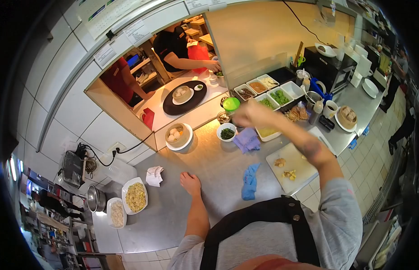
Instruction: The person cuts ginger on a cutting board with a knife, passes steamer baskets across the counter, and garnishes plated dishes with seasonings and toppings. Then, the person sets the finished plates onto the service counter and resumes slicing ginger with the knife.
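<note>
My left hand (190, 183) rests on the steel counter, fingers laid out and holding nothing. My right hand (253, 114) is raised over the back of the counter, closed and slightly blurred; what it holds, if anything, is hidden. A round bright green item (231, 104) shows just beside that fist. Below it stand a white bowl of dark chopped greens (227, 133) and a crumpled purple cloth (247, 140). A bamboo steamer with round dumplings (177, 135) sits on a white plate to the left.
Topping trays (279, 96) line the back right. A cutting board (290, 182) holds ginger-like pieces, near a blue cloth (250, 181). Food dishes (135, 196) and a crumpled receipt (154, 176) lie left. Beyond the pass window, a person's arm (193, 64) reaches near a black tray (184, 105).
</note>
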{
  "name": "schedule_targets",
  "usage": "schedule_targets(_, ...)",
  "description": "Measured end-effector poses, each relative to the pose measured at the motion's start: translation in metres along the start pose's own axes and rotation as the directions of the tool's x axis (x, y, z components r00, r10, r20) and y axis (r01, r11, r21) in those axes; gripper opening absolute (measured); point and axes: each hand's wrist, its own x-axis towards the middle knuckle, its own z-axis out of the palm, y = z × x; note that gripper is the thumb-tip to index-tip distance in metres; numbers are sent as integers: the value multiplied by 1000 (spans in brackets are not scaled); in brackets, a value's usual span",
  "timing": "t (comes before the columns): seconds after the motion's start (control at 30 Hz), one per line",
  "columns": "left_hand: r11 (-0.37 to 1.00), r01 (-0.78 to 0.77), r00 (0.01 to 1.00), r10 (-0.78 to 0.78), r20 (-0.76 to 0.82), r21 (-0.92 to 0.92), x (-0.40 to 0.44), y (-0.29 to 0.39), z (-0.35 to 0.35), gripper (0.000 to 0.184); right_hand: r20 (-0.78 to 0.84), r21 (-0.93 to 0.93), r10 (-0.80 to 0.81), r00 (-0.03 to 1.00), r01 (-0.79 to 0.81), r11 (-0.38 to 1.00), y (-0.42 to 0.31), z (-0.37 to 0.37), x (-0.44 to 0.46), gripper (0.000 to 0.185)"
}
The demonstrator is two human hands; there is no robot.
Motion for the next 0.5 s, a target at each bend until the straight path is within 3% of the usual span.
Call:
schedule_targets(0.03,1000,2,1000,-2,8,4,-1,3,-5,20,-70,60,44,997,-39,997,-17,19,-47,20)
schedule_targets(0.07,1000,2,1000,-2,18,9,-1,5,-8,20,42,23,115,992,-116,993,-21,42,-99,23)
schedule_targets(0.13,998,-5,1000,3,18,60,2,5,-5,20,-30,274,474,880,-449,850,-57,55,-185,29)
schedule_targets(0.17,996,-14,999,11,31,84,1,5,1,21,-83,413,635,768,-553,723,-70,57,-222,30)
schedule_targets(0.23,984,-62,998,63,-1,169,7,-1,16,22,-247,376,825,508,-735,565,-86,66,-299,30)
schedule_targets(0.3,959,-111,992,91,88,261,10,-6,23,25,-177,241,928,327,-900,363,-105,51,-365,23)
schedule_targets(0.33,937,-166,985,141,103,307,12,-12,29,28,-249,297,916,315,-876,381,-116,40,-383,17)
schedule_targets(0.4,942,7,952,-110,287,336,10,7,23,37,-349,327,896,274,-860,391,-128,19,-412,10)
schedule_targets(0.47,972,55,947,-124,296,230,-1,43,3,41,-361,305,900,243,-882,360,-128,10,-429,13)
schedule_targets(0.5,992,14,967,-46,251,129,-11,62,1,40,-356,293,903,240,-889,352,-119,6,-434,16)
